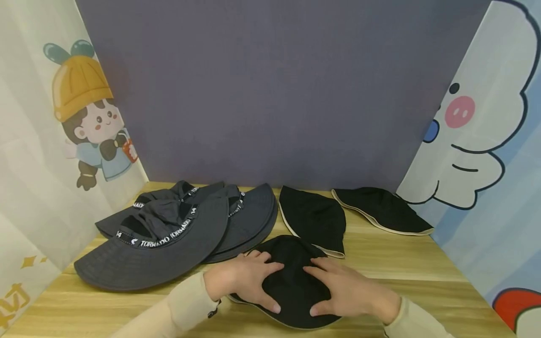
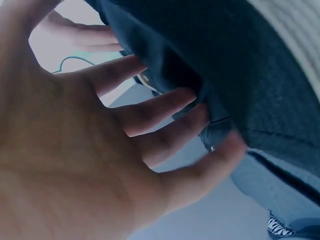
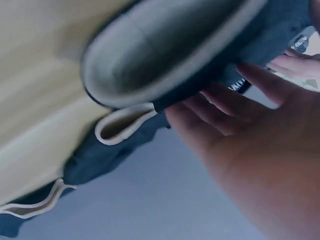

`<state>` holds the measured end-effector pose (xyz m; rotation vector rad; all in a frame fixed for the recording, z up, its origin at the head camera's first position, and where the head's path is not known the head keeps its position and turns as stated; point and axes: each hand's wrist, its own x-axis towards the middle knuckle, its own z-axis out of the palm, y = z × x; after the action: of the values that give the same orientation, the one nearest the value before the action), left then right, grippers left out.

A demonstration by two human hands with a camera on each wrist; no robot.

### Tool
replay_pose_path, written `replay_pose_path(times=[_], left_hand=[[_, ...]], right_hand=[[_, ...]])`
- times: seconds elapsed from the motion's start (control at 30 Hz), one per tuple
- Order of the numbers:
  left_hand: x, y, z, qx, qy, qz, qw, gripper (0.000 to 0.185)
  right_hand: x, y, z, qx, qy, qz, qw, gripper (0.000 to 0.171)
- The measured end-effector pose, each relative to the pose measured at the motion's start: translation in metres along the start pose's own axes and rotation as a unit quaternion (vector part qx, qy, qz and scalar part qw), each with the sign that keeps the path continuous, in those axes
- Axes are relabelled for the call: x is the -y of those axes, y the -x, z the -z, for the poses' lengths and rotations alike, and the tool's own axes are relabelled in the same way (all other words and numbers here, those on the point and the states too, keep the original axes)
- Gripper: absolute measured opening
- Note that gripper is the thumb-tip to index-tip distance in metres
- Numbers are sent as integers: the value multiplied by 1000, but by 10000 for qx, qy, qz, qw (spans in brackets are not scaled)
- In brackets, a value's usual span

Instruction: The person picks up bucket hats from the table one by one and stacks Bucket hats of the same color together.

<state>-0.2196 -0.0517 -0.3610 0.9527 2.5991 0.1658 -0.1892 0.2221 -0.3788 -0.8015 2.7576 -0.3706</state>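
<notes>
A black bucket hat (image 1: 291, 281) with a pale brim edge lies at the front middle of the wooden table (image 1: 422, 277). My left hand (image 1: 247, 277) rests flat on its left side with fingers spread. My right hand (image 1: 344, 291) lies flat on its right side. In the left wrist view my left hand (image 2: 125, 130) shows straight fingers touching dark fabric (image 2: 240, 65). In the right wrist view my right hand (image 3: 255, 130) has straight fingers against the hat (image 3: 190, 45), whose pale inside shows.
Grey wide-brim hats (image 1: 165, 234) with white lettered bands are piled at the left. Two more black hats (image 1: 314, 218) (image 1: 382, 209) lie flat behind and to the right. Cartoon panels stand at both sides, a grey wall (image 1: 274, 94) behind.
</notes>
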Motion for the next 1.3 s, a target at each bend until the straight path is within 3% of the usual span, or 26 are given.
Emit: replay_pose_path(times=[0.17, 0.37, 0.83, 1.3], left_hand=[[3, -2, -4, 196, 220, 140, 9995, 92], [7, -3, -11, 247, 266, 216, 9991, 96], [1, -7, -18, 208, -167, 273, 9993, 103], [-6, -15, -13, 489, -714, 316, 9957, 101]], right_hand=[[-11, -1, -7, 371, -350, -125, 9986, 94], [-19, -3, -10, 395, -527, -77, 9978, 96], [-14, -7, -7, 527, -185, -236, 9982, 97], [-24, -10, 4, 442, -481, -80, 9978, 83]])
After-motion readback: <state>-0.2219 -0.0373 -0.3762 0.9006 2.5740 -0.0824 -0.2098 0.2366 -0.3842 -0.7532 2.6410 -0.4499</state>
